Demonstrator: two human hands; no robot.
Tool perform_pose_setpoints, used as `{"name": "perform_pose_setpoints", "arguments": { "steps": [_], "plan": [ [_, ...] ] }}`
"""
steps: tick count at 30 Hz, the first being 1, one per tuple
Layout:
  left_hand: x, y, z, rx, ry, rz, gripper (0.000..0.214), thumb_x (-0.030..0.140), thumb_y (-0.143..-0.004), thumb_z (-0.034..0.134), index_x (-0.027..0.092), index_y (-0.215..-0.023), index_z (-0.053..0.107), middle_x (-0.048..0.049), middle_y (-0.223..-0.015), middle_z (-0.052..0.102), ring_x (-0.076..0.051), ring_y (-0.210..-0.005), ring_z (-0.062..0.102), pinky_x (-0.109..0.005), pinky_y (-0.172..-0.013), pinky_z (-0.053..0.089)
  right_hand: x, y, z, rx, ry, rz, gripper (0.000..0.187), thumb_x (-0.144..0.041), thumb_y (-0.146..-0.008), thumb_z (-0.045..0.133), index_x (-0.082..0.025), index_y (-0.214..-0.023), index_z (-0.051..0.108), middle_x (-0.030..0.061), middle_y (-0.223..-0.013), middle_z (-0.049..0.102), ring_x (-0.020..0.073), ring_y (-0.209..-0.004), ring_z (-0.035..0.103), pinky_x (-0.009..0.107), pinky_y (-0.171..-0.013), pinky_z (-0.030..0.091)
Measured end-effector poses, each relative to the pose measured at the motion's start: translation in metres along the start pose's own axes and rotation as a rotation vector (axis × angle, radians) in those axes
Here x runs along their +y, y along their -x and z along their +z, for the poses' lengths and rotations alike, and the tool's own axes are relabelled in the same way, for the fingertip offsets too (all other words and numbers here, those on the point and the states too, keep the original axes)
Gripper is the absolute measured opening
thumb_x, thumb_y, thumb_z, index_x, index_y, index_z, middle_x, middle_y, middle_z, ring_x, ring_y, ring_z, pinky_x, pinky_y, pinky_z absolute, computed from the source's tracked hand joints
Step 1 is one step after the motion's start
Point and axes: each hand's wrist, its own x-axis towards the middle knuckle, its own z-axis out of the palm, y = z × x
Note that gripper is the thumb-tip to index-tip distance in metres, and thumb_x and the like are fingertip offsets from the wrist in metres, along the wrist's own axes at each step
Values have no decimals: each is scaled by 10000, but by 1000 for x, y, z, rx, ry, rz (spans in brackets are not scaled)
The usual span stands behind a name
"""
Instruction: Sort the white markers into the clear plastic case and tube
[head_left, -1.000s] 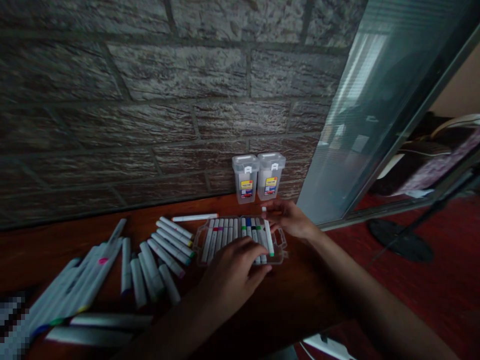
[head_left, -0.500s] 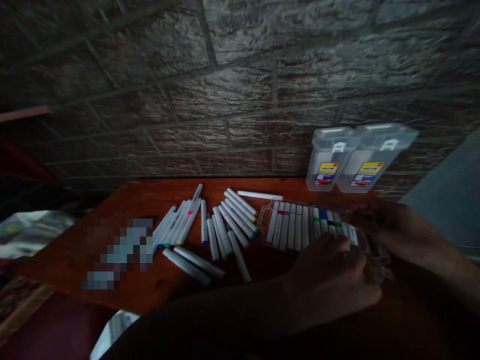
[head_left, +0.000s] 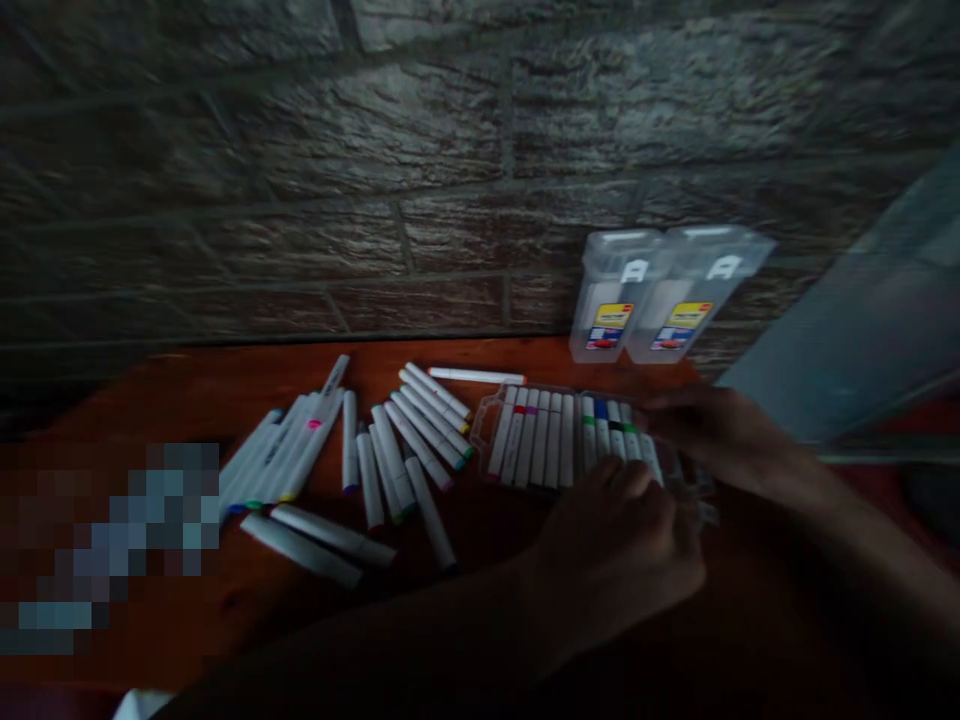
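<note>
A clear plastic marker tray (head_left: 499, 420) lies flat on the red-brown table and holds a row of white markers (head_left: 551, 440) with coloured caps. My left hand (head_left: 622, 545) comes in from below. Its fingers are bent, and the tips press on the tray's near edge and the markers' ends. My right hand (head_left: 712, 430) hovers over the tray's right end. It is dark and smeared, so its fingers do not show clearly. Several loose white markers (head_left: 390, 445) lie scattered to the left of the tray.
Two upright clear boxes with yellow labels (head_left: 660, 295) stand against the stone-brick wall (head_left: 375, 150) behind the tray. A single marker (head_left: 476, 376) lies along the back. A glass panel (head_left: 862, 330) rises at the right. A pixelated patch covers the table's left end.
The view has swung left and then settled, with more of the table's left side in sight. Both hands stay at the tray. The right hand has shifted slightly along its right end.
</note>
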Motion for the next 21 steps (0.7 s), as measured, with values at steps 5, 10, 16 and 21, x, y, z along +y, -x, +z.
{"name": "perform_pose_setpoints", "arguments": {
  "steps": [5, 10, 16, 21],
  "plan": [
    [2, -1, 8, -27, 16, -47, 161, 111, -997, 531, 114, -967, 689, -87, -875, 685, -270, -905, 641, -404, -796, 535, -1, 2, 1, -16, 15, 38, 248, -428, -851, 724, -206, -910, 817, 57, -771, 760, 197, -608, 677, 298, -520, 504],
    [4, -2, 6, -48, 19, -52, 117, 115, -951, 617, 136, -859, 686, -68, -826, 667, -263, -870, 626, -398, -786, 540, 1, 4, 2, 11, 17, 10, 219, -369, -845, 741, -208, -969, 821, 65, -876, 769, 204, -715, 694, 322, -628, 537],
    [4, -3, 8, -10, 45, -40, 144, 105, -978, 575, 125, -916, 703, -64, -845, 675, -258, -897, 640, -387, -802, 538, 0, 4, 2, 2, 5, -3, 205, -357, -839, 732, -200, -941, 815, 58, -849, 768, 206, -709, 691, 335, -638, 538],
    [5, -2, 12, 21, 43, -50, 131, 129, -995, 567, 131, -968, 695, -62, -839, 687, -264, -935, 641, -399, -825, 529, 3, 5, 4, -4, 12, 18, 270, -404, -849, 701, -182, -962, 803, 57, -779, 748, 191, -623, 666, 315, -561, 513]
  ]
}}
